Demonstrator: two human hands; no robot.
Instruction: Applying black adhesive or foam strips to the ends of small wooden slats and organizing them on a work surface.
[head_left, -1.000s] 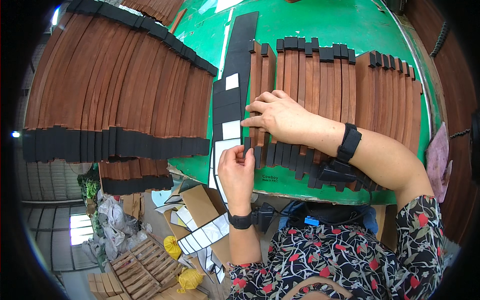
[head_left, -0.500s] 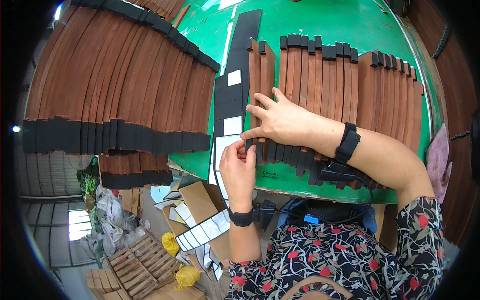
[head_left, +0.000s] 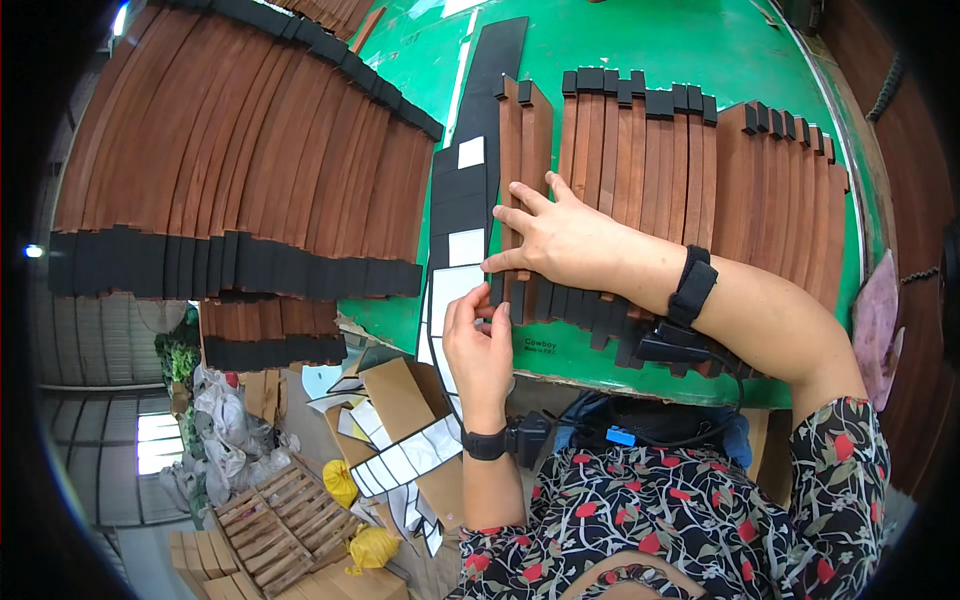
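My right hand lies with spread fingers across two reddish-brown wooden slats, which stand close together and have black caps at the far end. Its thumb reaches toward the slats' left side. Just below it, my left hand is closed in a pinch at the near end of the left slat. Whatever is between its fingertips is too small or hidden to make out. Beside both hands runs a black strip sheet marked off in rectangles, with white backing showing where pieces are gone.
A green-topped table carries more capped slats on the right and a large stack of slats on the left. Below its edge are cardboard pieces, used white backing sheets, a wooden pallet and yellow bags.
Both hands stay at nearly the same place. The left fingers have shifted slightly at the slat's near end, and the whole view has moved a little.
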